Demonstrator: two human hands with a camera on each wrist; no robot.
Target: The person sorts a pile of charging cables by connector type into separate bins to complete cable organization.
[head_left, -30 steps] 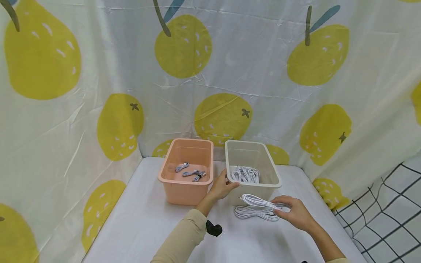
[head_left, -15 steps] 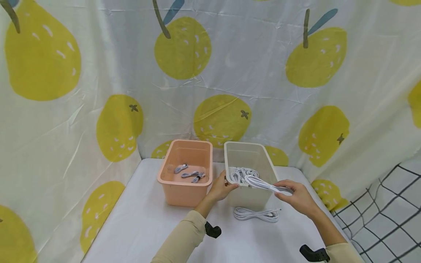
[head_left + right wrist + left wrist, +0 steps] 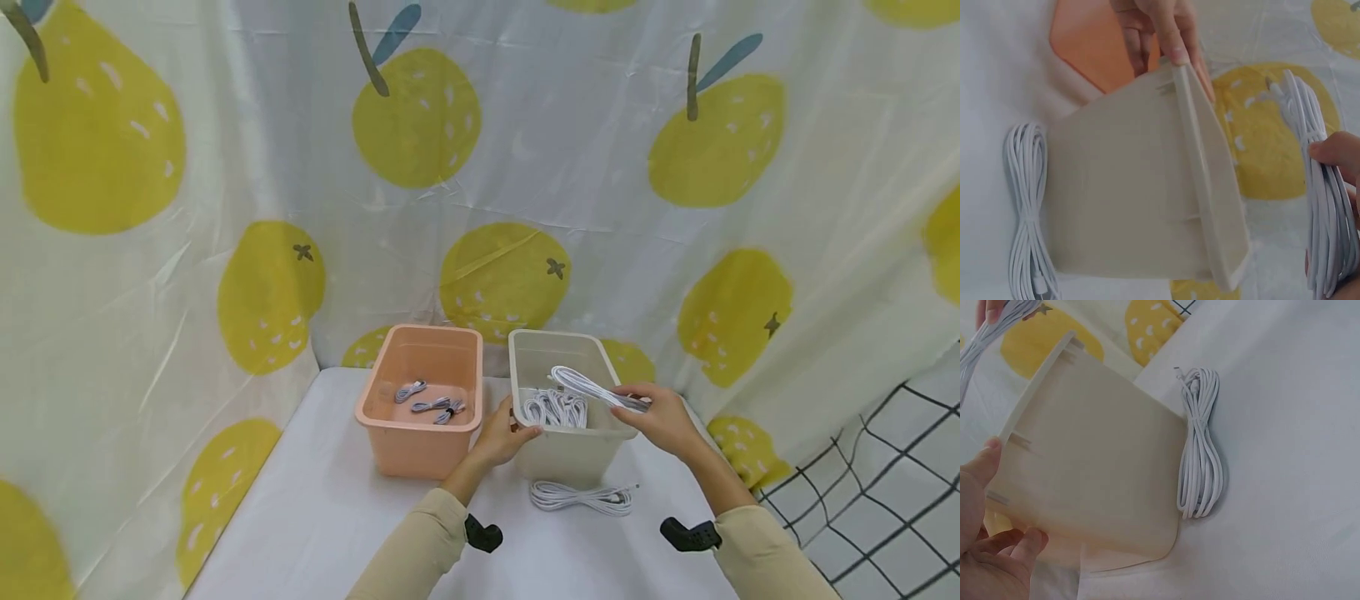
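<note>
My left hand [image 3: 500, 436] grips the near left corner of a cream plastic bin [image 3: 573, 457], thumb on the rim and fingers against its outer side. Over that bin's right part, my right hand [image 3: 660, 418] pinches a bundled white cable [image 3: 1319, 206], whose looped end points left above the opening. More white cable bundles [image 3: 555, 410] lie inside the cream bin. Another white cable bundle [image 3: 1199, 447] rests on the table just in front of it.
Left of the cream bin stands a peach bin [image 3: 420, 450] with several small grey cables [image 3: 431, 404] inside. A lemon-print curtain [image 3: 300, 167] hangs behind and beside the white table [image 3: 300, 500]. Black wire grid [image 3: 870, 492] shows at the right.
My right hand has raised the cable bundle from near the table, over the cream bin's front rim, to above its opening. The left hand has stayed on the bin's corner.
</note>
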